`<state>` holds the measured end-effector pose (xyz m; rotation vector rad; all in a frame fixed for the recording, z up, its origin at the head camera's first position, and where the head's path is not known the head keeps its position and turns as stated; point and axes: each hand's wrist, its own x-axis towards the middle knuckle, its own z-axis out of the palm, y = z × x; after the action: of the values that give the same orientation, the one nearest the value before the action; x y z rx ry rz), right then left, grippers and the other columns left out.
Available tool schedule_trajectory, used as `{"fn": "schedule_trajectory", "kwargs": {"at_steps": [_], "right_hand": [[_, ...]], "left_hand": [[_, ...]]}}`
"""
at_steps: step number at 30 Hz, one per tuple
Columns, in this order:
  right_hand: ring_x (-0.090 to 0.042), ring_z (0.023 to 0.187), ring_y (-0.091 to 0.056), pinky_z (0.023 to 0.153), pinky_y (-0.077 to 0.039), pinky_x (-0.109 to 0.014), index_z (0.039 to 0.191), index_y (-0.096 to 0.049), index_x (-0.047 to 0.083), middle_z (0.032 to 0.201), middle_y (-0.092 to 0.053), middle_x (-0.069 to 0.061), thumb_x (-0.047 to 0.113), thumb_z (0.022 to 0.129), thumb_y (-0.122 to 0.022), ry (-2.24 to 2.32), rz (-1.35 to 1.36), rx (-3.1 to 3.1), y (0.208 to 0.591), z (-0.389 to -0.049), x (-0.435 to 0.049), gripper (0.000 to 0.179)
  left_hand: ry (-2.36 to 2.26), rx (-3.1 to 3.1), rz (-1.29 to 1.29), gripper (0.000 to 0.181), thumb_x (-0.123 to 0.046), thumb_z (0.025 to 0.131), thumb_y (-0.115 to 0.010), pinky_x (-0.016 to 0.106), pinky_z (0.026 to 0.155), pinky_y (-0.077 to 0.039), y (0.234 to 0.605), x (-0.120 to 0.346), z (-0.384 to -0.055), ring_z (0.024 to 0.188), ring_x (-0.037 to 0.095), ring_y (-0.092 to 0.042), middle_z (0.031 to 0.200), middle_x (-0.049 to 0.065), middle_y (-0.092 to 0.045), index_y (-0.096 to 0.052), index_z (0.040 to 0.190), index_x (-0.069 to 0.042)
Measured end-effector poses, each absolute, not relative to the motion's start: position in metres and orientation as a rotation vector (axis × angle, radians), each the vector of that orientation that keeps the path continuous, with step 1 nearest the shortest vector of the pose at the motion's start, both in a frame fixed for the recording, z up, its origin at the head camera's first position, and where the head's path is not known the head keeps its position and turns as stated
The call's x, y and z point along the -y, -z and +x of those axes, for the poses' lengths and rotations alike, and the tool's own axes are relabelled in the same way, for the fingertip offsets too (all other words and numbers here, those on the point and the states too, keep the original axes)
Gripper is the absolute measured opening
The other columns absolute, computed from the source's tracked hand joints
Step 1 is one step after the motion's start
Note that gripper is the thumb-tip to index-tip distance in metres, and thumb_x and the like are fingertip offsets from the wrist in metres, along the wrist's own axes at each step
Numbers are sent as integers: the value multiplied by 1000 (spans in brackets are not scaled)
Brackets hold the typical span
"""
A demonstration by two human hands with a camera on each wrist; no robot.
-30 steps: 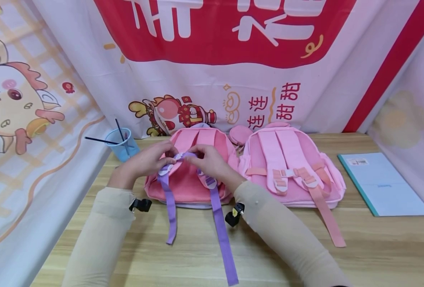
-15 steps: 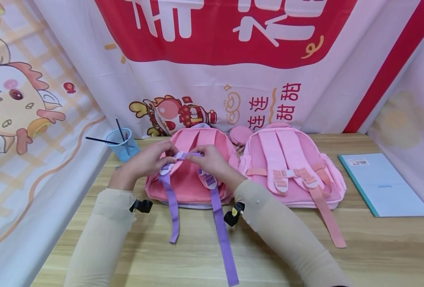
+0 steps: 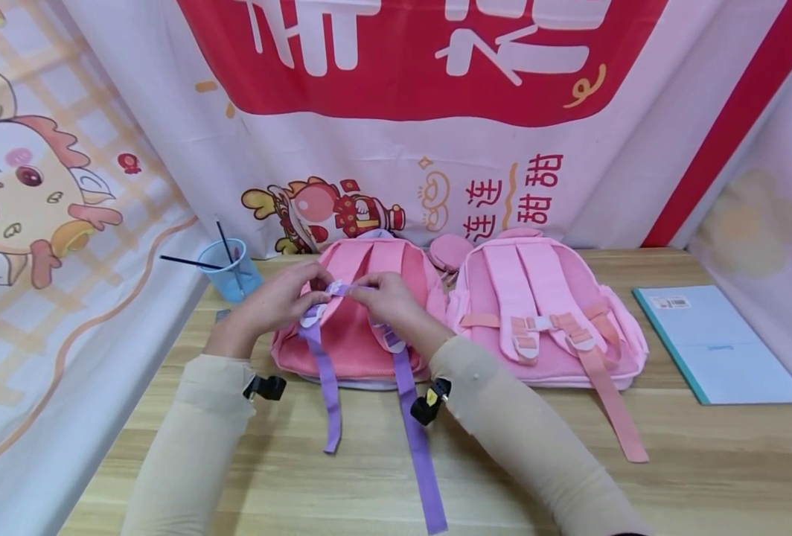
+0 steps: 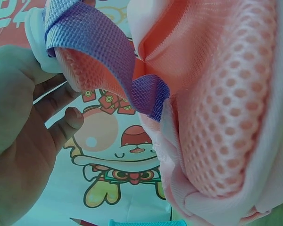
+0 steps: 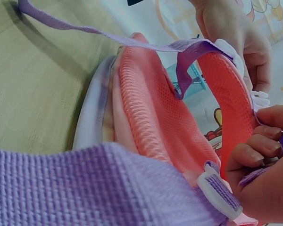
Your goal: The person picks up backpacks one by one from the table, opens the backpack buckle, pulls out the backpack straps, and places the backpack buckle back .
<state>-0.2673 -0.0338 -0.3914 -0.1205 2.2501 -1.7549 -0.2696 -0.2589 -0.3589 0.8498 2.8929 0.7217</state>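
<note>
A coral-pink backpack [image 3: 362, 350] lies on the table with its shoulder straps up. My left hand [image 3: 278, 301] pinches the left shoulder strap at a small white buckle [image 3: 334, 287]. My right hand [image 3: 396, 304] pinches the short purple strap [image 3: 346, 290] that runs from this buckle. In the right wrist view, white buckle prongs [image 5: 259, 98] show just beyond the right fingertips, and the right fingers are curled. Two long purple webbing tails [image 3: 329, 394] hang from the backpack over the table. In the left wrist view, the left fingertips are partly hidden behind the shoulder strap [image 4: 85, 70].
A light-pink backpack [image 3: 496, 298] lies close on the right, with a round pink pouch [image 3: 451, 253] between the two. A blue cup [image 3: 231, 279] with dark sticks stands at the back left. A pale-blue folder [image 3: 717, 346] lies far right. Printed curtains enclose the table.
The short purple strap between my hands shows longer and straighter than a second ago. The left purple tail has swung a little right. My right wrist has shifted slightly left; my left hand is nearly still.
</note>
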Motion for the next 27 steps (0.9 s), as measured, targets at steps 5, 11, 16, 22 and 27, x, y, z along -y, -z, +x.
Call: {"fn": "schedule_trajectory", "kwargs": {"at_steps": [5,11,16,22,27], "right_hand": [[-13,61,-51,56,-40,-26,116,-81,13,94,-68,-15,31,102,-75,1793,-119,-2253,391,-265,35,24],[-13,55,-46,52,-37,-26,115,-82,13,65,-50,3,30,102,-76,1821,-75,-2201,392,-266,38,22],[-12,52,-44,51,-35,-27,116,-82,14,61,-47,4,31,103,-76,1831,-22,-2148,393,-267,42,23],[-12,51,-41,49,-33,-27,115,-82,13,58,-45,4,30,102,-76,1830,29,-2162,394,-266,45,22],[-12,52,-43,50,-34,-26,113,-84,15,59,-46,5,30,101,-77,1806,45,-2187,392,-266,51,20]], "left_hand": [[-731,-2885,832,19,-14,104,-72,45,96,-56,358,257,-268,104,25,-61,112,7,-66,-67,122,-10],[-734,-2889,840,20,-15,104,-73,43,95,-56,359,257,-268,104,24,-61,112,6,-65,-67,123,-11],[-747,-2890,836,19,-14,103,-73,43,94,-56,360,259,-267,103,24,-60,111,6,-65,-67,122,-11],[-762,-2866,835,20,-14,104,-72,44,96,-56,362,256,-268,105,24,-60,114,7,-65,-66,123,-11],[-755,-2861,776,23,-14,104,-72,45,99,-57,359,254,-267,107,25,-60,116,6,-65,-66,126,-12]]}}
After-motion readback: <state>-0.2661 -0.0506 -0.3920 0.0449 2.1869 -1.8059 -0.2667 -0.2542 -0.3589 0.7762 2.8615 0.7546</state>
